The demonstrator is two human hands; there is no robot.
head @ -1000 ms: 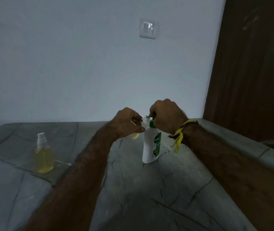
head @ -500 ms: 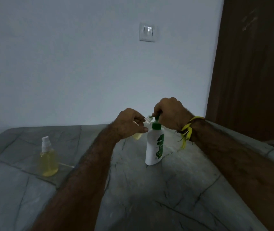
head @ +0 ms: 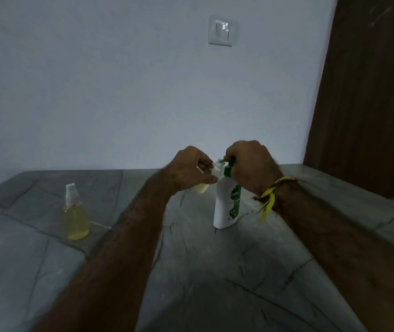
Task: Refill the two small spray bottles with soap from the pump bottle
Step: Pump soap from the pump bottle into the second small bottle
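The left hand [head: 192,172] hides most of a small bottle [head: 202,187], fingers clamped round it; yellow liquid shows below. The right hand [head: 251,165] covers the pump [head: 227,164], fingers closed on it. A capped spray bottle [head: 75,215] holds yellow liquid.

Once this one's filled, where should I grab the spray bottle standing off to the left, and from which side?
Probably by its round yellow belly, coming from the right with the left hand. The spray bottle stands upright and alone on the stone counter, its white sprayer narrow and likely to give when pressed, so the wider body looks the steadier hold.

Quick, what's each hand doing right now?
Left hand: closed, holding a small spray bottle.
Right hand: closed on the pump bottle top.
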